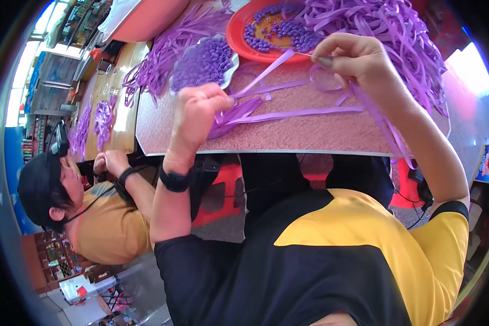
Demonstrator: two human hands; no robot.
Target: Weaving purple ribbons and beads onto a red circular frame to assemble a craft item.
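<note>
My left hand (pixel 198 111) is closed on a purple ribbon (pixel 263 75) above the table's near part. That ribbon runs taut up and to the right, where its end meets a thin needle (pixel 303 54). Pinched between the thumb and fingers of my right hand (pixel 356 60) is the needle's other end. Loose purple ribbon strips hang below both hands. Just beyond my left hand stands a white scalloped dish (pixel 235 61) heaped with small purple beads (pixel 204 61). A red plate (pixel 234 41) with more purple beads lies past the needle.
Big piles of purple ribbon (pixel 380 32) cover the far right and far left of the pink table (pixel 163 130). A red basin (pixel 152 22) stands at the far left. To my left a person in a black cap (pixel 43 185) sits at a wooden table (pixel 126 117) with ribbon bundles.
</note>
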